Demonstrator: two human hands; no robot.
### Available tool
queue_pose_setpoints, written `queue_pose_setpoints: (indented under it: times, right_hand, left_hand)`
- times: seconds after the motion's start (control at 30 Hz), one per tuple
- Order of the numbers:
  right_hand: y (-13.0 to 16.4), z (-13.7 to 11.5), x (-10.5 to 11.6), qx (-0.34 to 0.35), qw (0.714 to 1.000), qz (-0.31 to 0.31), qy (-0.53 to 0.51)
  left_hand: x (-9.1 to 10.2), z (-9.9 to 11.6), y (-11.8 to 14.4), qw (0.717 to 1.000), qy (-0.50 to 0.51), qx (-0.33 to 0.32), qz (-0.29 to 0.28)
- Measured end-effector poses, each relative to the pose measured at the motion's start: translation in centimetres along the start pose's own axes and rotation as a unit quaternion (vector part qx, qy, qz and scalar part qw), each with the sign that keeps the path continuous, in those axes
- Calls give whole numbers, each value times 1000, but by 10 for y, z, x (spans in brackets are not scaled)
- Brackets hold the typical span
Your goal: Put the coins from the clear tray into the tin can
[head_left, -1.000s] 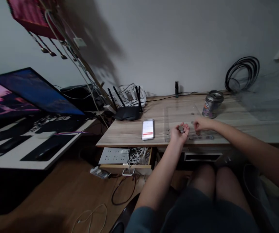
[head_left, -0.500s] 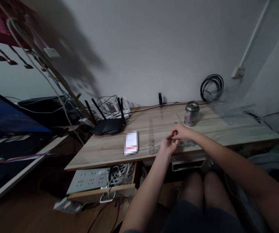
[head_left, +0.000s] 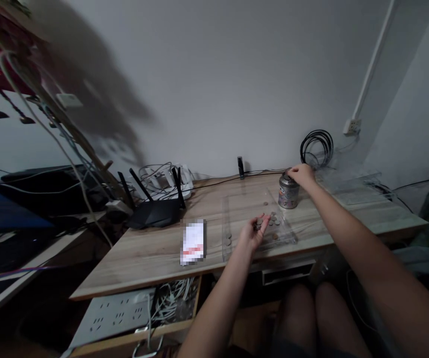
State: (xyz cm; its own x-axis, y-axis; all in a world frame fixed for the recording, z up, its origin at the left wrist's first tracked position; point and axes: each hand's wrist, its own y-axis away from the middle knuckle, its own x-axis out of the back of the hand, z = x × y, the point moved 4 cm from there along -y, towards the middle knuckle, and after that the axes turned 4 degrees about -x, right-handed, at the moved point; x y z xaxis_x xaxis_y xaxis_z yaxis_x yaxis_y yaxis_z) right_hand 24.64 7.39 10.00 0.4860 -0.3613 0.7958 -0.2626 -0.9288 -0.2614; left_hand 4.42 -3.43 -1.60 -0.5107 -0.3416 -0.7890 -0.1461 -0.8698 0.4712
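My left hand (head_left: 252,231) rests palm up at the near edge of a clear plastic tray (head_left: 237,209) on the wooden desk (head_left: 155,248), holding a few coins (head_left: 259,222). More loose coins (head_left: 273,219) lie on the tray just right of it. My right hand (head_left: 301,174) reaches over the top of a small metal can (head_left: 287,190) standing right of the tray, fingers pinched at its lid; what they hold is too small to see.
A phone (head_left: 193,241) lies left of the tray. A black router (head_left: 154,209) and white cables sit at the back left. A coiled black cable (head_left: 316,147) leans on the wall. An open drawer (head_left: 132,313) holds a power strip and cables.
My right hand left my left hand and moved back right to the top of the can. The camera turned right and down; my left hand stayed at the tray with coins.
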Motion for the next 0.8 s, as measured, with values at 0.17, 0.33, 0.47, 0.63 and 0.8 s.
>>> queue_pose_setpoints:
  times: [0.17,0.33,0.47,0.63,0.8]
  right_hand:
    - [-39,10,4,-105,982,-23,153]
    - [-24,-10,-2,-74,980,23,186]
    - [34,-43,-36,159,984,-61,49]
    - [101,-56,-94,224,922,-285,-135]
    - [53,-39,-55,152,975,-111,-115]
  left_hand:
    - [14,6,-6,999,-38,-19,0]
    - [14,4,-8,986,-143,-29,-76]
    - [12,5,-17,966,-225,-85,-95]
    - [11,3,-24,958,-244,-93,-119]
    - [18,2,-24,983,-148,-11,-110]
